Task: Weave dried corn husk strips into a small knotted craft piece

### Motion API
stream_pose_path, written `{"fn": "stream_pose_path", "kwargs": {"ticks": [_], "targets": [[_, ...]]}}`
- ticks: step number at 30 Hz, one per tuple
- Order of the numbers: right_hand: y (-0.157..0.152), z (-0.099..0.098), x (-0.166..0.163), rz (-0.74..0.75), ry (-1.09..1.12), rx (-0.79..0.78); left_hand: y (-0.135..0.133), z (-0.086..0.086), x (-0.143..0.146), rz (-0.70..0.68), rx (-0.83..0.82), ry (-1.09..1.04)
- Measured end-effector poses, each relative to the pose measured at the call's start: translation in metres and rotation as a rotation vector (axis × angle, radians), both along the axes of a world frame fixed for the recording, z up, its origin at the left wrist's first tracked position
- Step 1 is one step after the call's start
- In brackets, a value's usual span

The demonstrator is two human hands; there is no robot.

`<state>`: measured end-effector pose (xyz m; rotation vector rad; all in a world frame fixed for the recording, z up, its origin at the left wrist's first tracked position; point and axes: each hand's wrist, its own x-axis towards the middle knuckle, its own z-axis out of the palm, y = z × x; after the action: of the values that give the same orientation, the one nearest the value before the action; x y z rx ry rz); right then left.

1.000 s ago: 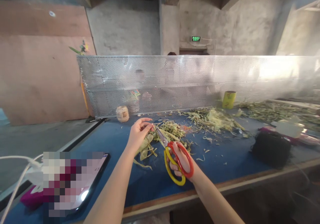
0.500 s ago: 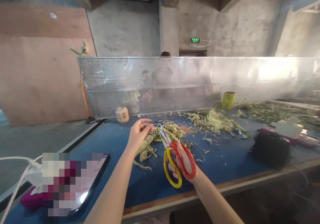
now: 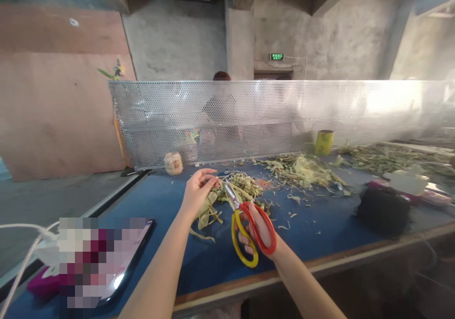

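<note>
My right hand [image 3: 261,226] grips a pair of scissors [image 3: 234,199] with one red and one yellow handle. The metal blades point up and left, toward the fingertips of my left hand [image 3: 199,186]. Those fingers are pinched together at the left edge of a heap of dried, greenish plant pieces [image 3: 245,182]; whatever is between them is too small to make out. Below the left fingers, pale dried leaves [image 3: 205,217] lie on the blue tabletop [image 3: 220,248].
A ball of twine [image 3: 173,163] stands near the perforated metal screen [image 3: 159,115]. Rightward are a larger dried plant pile [image 3: 302,169], a yellow-green roll [image 3: 324,142] and a black object [image 3: 383,211]. A phone [image 3: 124,267] lies at front left. Behind the screen is a person [image 3: 222,113].
The scissors have shifted slightly left, their blade tips nearer my left fingers. My left hand has hardly moved. The person behind the screen has moved left.
</note>
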<state>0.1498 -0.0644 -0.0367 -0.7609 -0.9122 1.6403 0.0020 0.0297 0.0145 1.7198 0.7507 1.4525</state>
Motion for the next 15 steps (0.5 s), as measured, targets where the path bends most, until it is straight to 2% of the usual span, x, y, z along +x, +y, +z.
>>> {"fn": "stream_pose_path", "kwargs": {"ticks": [15], "targets": [[0.0011,-0.0009,0.0000,-0.038,-0.089,-0.025,0.0026,-0.0023,0.0002,-0.013,0.009,0.012]]}}
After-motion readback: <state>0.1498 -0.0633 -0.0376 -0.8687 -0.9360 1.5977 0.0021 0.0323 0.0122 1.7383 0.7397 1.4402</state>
